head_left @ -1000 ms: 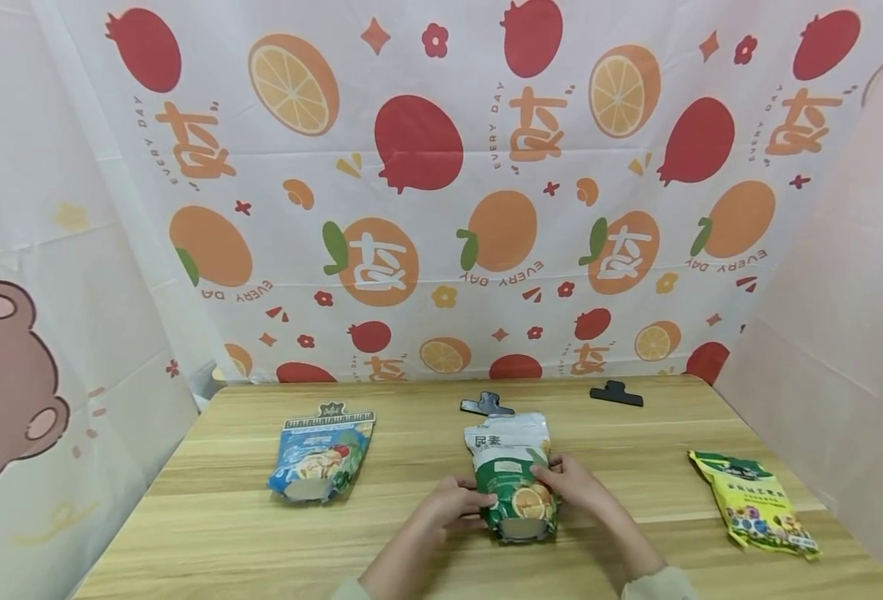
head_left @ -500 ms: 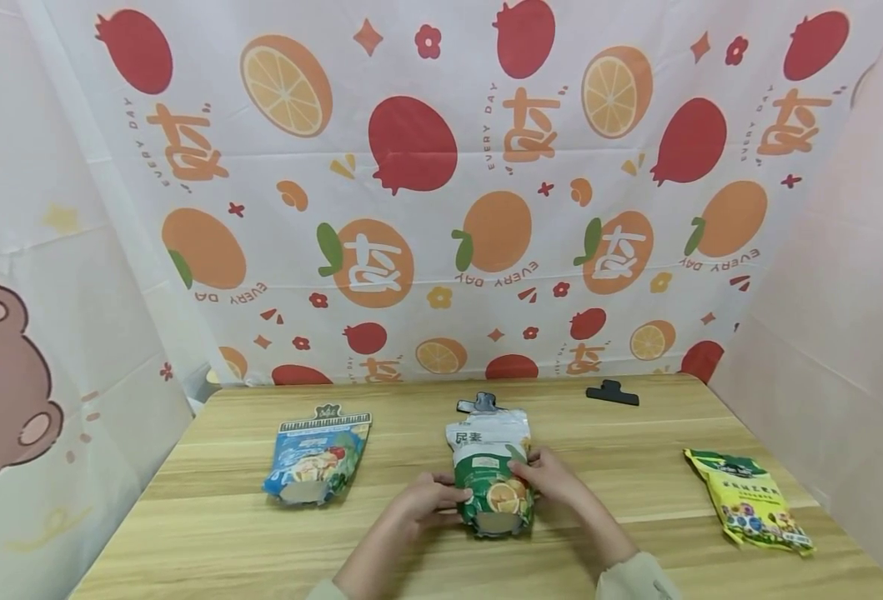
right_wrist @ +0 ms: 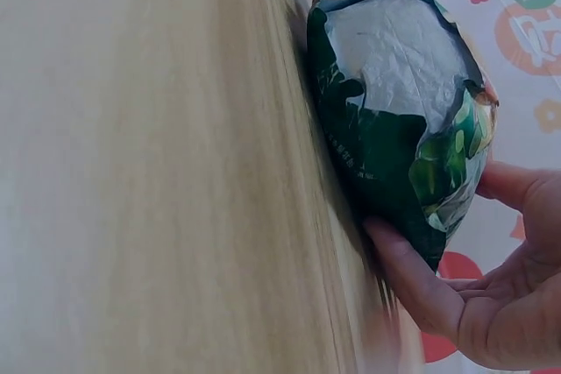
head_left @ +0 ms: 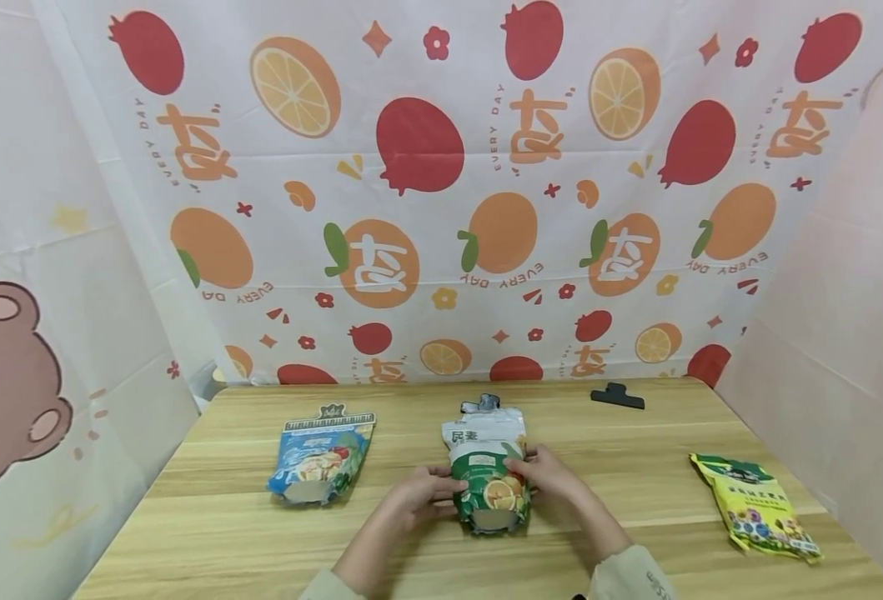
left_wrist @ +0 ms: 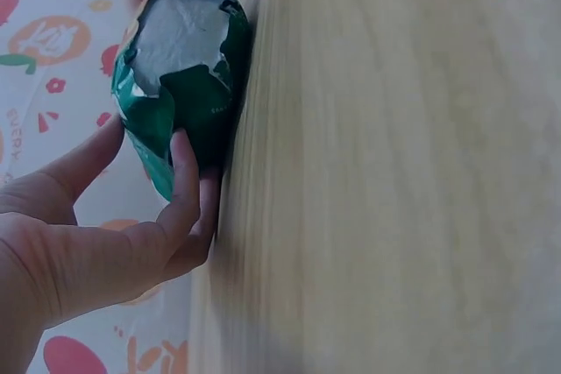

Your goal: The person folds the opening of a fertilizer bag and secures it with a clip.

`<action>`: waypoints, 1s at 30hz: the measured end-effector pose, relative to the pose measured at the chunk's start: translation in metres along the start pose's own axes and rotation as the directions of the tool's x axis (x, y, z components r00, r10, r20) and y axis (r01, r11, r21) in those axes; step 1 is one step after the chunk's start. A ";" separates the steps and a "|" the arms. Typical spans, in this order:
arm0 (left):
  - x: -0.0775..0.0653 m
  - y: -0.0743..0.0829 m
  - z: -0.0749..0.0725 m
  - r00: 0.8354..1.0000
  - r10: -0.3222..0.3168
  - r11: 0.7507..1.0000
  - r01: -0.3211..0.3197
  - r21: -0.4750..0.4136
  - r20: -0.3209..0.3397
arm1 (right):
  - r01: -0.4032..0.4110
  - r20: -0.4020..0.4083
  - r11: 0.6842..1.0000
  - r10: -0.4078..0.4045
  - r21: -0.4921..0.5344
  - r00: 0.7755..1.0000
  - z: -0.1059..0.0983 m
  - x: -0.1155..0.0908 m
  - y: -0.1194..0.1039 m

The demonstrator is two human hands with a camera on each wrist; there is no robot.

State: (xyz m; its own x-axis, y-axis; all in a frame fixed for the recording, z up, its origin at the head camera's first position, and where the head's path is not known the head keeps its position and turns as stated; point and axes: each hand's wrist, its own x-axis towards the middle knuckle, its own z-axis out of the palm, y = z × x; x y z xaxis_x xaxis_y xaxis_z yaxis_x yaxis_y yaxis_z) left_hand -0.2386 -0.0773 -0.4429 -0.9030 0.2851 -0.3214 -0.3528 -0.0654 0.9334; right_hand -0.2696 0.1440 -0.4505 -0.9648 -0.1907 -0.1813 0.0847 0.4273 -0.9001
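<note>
A green and white pouch with orange fruit printed on it (head_left: 486, 467) lies at the middle of the table, its bottom end facing me. My left hand (head_left: 424, 492) grips its left side, thumb above and fingers low along the edge. On the opposite side my right hand (head_left: 548, 472) holds it, thumb on the printed front. Both wrist views show the pouch's pale bottom (right_wrist: 399, 50) ringed by ragged green film. Just beyond the pouch's white top lies a dark bag clip (head_left: 484, 403), partly covered by it in the head view.
At left lies a blue food pouch (head_left: 317, 467) with a wide clip (head_left: 330, 420) across its top. A black bag clip (head_left: 617, 396) rests near the back right edge. A yellow and green packet (head_left: 758, 508) lies at far right. A fruit-print curtain (head_left: 441, 250) hangs behind.
Both hands have shifted the green and white pouch left and slightly away from me, so its top now sits right in front of the dark clip. The other items stay put.
</note>
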 end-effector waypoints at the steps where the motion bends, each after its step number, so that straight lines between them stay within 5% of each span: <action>1: 0.002 0.000 -0.001 1.000 -0.006 1.000 0.006 0.004 -0.003 | -0.006 0.011 1.000 0.005 0.017 1.000 -0.001 0.000 0.001; 12: 0.023 0.001 0.003 0.992 0.077 0.987 -0.061 0.145 -0.103 | -0.055 0.077 0.992 0.047 0.110 0.996 -0.005 0.010 0.003; 20: 0.026 0.007 0.006 0.985 0.040 0.972 0.000 0.234 -0.167 | -0.045 0.075 0.992 0.036 0.117 0.997 -0.006 0.015 0.003; 30: 0.022 0.011 0.005 0.991 0.050 0.973 -0.020 0.231 -0.126 | -0.062 0.031 0.976 0.056 0.209 0.998 -0.002 0.014 -0.001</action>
State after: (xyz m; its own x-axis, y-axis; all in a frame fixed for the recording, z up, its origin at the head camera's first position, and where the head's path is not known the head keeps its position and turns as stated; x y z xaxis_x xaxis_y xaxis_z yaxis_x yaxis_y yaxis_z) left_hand -0.2608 -0.0669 -0.4392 -0.9431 0.1592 -0.2920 -0.2689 0.1516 0.9512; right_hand -0.2841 0.1430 -0.4512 -0.9502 -0.1937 -0.2441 0.1942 0.2443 -0.9500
